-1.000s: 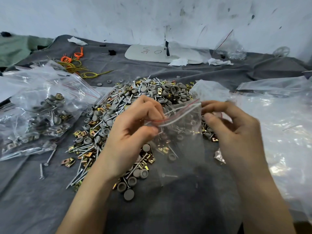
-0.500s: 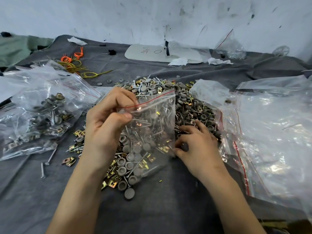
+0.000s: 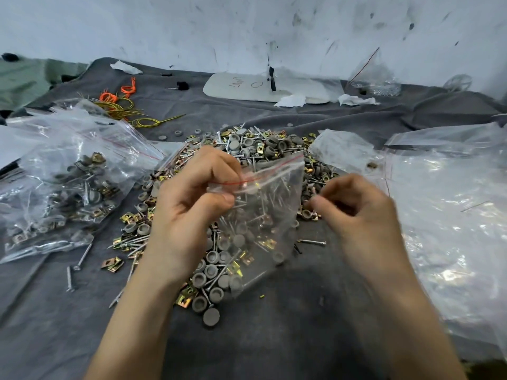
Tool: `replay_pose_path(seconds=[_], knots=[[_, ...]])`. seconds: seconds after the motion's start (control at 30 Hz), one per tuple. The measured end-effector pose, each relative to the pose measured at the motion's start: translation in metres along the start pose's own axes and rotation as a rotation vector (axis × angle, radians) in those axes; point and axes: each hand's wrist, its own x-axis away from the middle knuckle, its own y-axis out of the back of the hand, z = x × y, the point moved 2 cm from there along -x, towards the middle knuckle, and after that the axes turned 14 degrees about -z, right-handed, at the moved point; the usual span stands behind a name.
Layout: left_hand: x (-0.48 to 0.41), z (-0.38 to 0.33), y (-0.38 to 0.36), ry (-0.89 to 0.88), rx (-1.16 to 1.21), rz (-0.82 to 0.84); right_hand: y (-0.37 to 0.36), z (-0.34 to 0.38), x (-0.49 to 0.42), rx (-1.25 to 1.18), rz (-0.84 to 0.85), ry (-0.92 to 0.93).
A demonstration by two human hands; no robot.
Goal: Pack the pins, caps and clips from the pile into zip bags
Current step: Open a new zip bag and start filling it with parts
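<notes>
A pile of pins, grey caps and brass clips [image 3: 263, 144] lies on the grey cloth [image 3: 274, 338] in the middle. Over its near side I hold up a clear zip bag [image 3: 263, 215] with a red seal line; pins show inside it. My left hand [image 3: 186, 209] pinches the bag's top left edge between thumb and fingers. My right hand [image 3: 362, 215] hovers just right of the bag, blurred, with its fingers curled toward the thumb. Whether anything is between those fingertips is hidden by the blur.
Filled zip bags [image 3: 68, 182] lie at the left, and a heap of empty clear bags [image 3: 452, 215] at the right. Loose pins [image 3: 79, 259] and a clip sit near the left. Orange and yellow ties [image 3: 123, 102] and a white board [image 3: 247, 86] lie at the back.
My right hand let go of the bag's mouth, dipped to the pile beside the bag, and has now risen to the bag's right edge. My left hand kept its pinch on the bag.
</notes>
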Motion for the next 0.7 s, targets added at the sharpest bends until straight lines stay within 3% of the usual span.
replay_pose_path(seconds=[0.07,0.2,0.37,0.57,0.7], knots=[[0.003,-0.005,-0.010,-0.043,-0.065,0.052,0.009,0.018,0.002,-0.201,-0.062,0.037],[0.010,-0.016,-0.027,-0.121,-0.159,0.162,0.017,0.051,0.011,-0.345,-0.173,0.272],[0.014,-0.021,-0.034,-0.092,-0.142,0.196,0.015,0.059,0.019,-0.246,-0.126,0.424],[0.011,-0.021,-0.032,-0.128,-0.135,0.184,0.015,0.054,0.018,0.005,-0.009,0.407],[0.010,-0.019,-0.028,-0.118,-0.116,0.153,0.020,0.053,0.017,-0.026,-0.032,0.393]])
